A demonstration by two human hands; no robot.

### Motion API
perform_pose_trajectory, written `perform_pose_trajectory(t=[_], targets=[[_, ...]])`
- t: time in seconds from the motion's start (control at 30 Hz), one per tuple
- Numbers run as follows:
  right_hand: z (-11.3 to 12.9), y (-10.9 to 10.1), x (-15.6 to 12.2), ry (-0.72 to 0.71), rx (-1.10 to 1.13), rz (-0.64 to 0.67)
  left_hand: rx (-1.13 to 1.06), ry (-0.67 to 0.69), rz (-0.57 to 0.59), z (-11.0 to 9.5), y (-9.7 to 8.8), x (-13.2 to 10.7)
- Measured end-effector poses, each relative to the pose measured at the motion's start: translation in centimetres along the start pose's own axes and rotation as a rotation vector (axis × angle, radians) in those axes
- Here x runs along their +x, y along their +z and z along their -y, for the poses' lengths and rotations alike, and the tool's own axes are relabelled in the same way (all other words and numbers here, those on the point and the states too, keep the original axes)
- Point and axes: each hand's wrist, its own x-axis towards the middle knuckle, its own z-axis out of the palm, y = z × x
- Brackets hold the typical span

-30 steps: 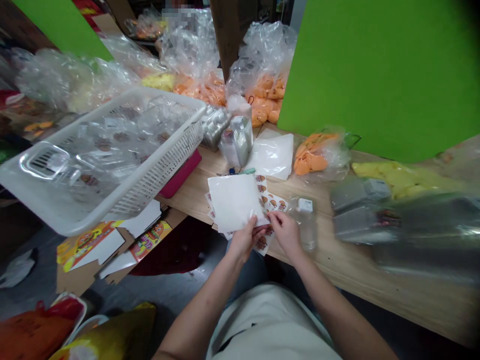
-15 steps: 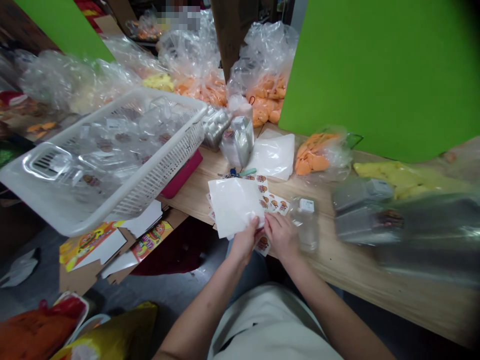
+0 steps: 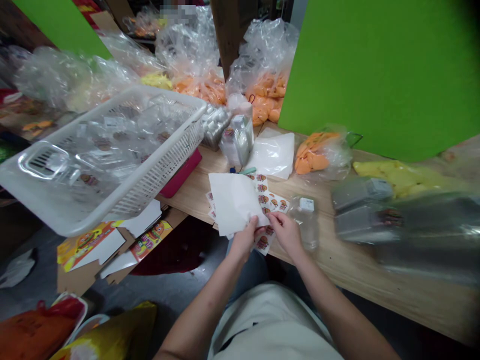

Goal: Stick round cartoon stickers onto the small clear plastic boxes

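My left hand (image 3: 245,237) grips a blank white sheet (image 3: 232,202) by its lower right part, thumb on top. Close beside it, at the sheet's right corner, my right hand (image 3: 287,232) has thumb and fingertips pinched together. Whatever small thing is in that pinch is too small to tell. Beneath the white sheet lie sticker sheets (image 3: 275,202) printed with burger figures, partly covered. To the right of my right hand, a clear plastic box (image 3: 308,227) with a white label rests on the table.
A white basket (image 3: 150,187) of clear boxes stands left on a pink box (image 3: 183,172). Behind are stacked clear containers (image 3: 240,142), white sheets (image 3: 275,157) and a bag of orange pieces (image 3: 313,155). More clear boxes (image 3: 375,222) lie right, before a green panel (image 3: 375,75).
My right hand has shifted slightly right, from touching my left fingers to a small gap. The white sheet has tilted a little in my left hand.
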Motion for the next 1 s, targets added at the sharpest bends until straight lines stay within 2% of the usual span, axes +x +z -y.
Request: perform_pose_trajectory(t=[0.07, 0.13, 0.2, 0.27, 0.3, 0.37, 0.43, 0.5, 0.6, 0.67, 0.73, 0.8, 0.9, 1.0], targets=[[0.0, -0.5, 0.6, 0.022, 0.075, -0.051, -0.05, -0.049, 0.022, -0.2, -0.3, 0.4], [0.2, -1.4, 1.1, 0.028, 0.157, -0.195, -0.132, -0.173, 0.108, -0.9, -0.7, 0.6], [0.6, -2.7, 1.2, -0.023, 0.141, -0.396, -0.178, -0.367, 0.271, -1.8, -1.1, 0.3], [0.7, -3.9, 0.6, -0.138, 0.02, -0.508, -0.166, -0.552, 0.465, -2.5, -1.1, -0.4], [0.6, -4.4, 0.1, -0.212, -0.045, -0.5, -0.147, -0.607, 0.54, -2.7, -1.0, -0.8], [0.2, -4.8, -1.3, -0.364, -0.127, -0.378, -0.099, -0.617, 0.618, -2.7, -0.5, -1.5], [-0.5, -4.7, -2.7, -0.478, -0.141, -0.232, -0.038, -0.481, 0.597, -2.3, 0.4, -1.9], [-1.2, -4.5, -3.8, -0.477, -0.067, -0.12, 0.054, -0.275, 0.507, -1.7, 1.3, -2.0], [-1.9, -4.9, -4.3, -0.231, 0.215, -0.091, 0.222, -0.025, 0.424, -0.7, 2.6, -2.3], [-2.3, -6.0, -3.9, -0.029, 0.408, -0.052, 0.331, 0.069, 0.465, 0.1, 3.3, -2.8], [-2.7, -7.7, -3.2, 0.091, 0.493, 0.001, 0.412, 0.112, 0.515, 0.9, 3.8, -3.3], [-3.3, -9.5, -2.4, 0.141, 0.489, -0.015, 0.46, 0.187, 0.486, 1.7, 4.1, -3.6], [-4.0, -11.5, -1.5, 0.178, 0.448, -0.073, 0.568, 0.455, 0.446, 2.7, 4.4, -3.2], [-4.6, -11.8, -1.1, 0.185, 0.408, 0.022, 0.711, 0.629, 0.591, 3.5, 4.6, -2.2]])
